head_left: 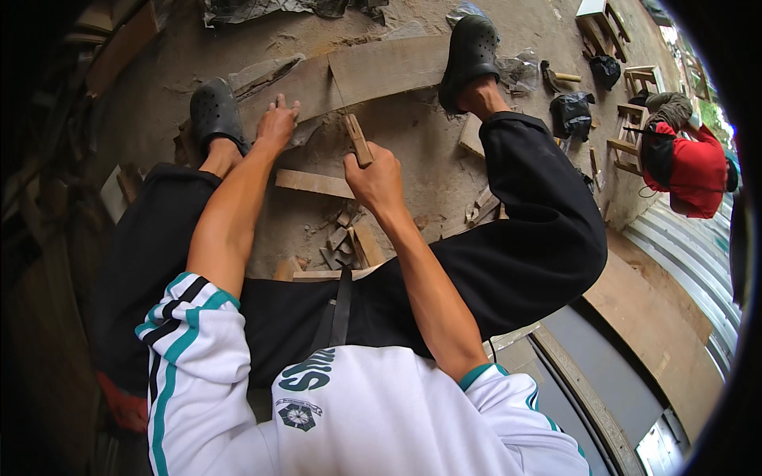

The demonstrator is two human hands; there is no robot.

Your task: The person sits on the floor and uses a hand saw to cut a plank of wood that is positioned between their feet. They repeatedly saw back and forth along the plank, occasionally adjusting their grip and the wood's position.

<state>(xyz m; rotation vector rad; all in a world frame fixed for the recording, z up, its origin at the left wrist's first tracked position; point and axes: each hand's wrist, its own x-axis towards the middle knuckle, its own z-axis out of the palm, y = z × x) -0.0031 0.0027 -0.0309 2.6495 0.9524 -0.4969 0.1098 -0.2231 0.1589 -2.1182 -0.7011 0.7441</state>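
A long, pale wooden board [389, 70] lies across the floor between my two feet, which wear black clogs. My right hand [375, 178] is closed round the wooden handle of a handsaw [359, 141]. Seen almost edge-on, the saw's thin blade runs from the handle to the board and meets it left of its middle. My left hand [278, 123] rests at the board's near edge, left of the saw, with its fingers stretched out and apart. A shorter wood strip [313, 183] lies on the floor below the saw.
Several wood offcuts [349, 238] are scattered between my legs. A hammer [562, 77] and a black plastic bag [573, 115] lie beyond my right leg. Wooden stools [631, 139] stand farther right, near another person in red [694, 170]. Stacked boards [119, 51] crowd the left side.
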